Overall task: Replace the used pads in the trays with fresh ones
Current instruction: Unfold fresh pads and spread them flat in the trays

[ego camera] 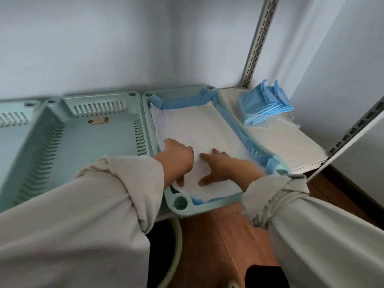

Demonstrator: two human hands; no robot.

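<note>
Both hands are pressing flat, fingers extended, on the white pad (193, 129) lining the right tray (180, 202): left hand (178, 161), right hand (222, 166), gripping nothing.

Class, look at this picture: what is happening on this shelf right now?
A person is laying a white pad with blue edging in the right-hand tray. The left hand and right hand both press it flat near the front. The middle tray holds no pad. A stack of folded blue pads lies on the shelf beside them.
</note>
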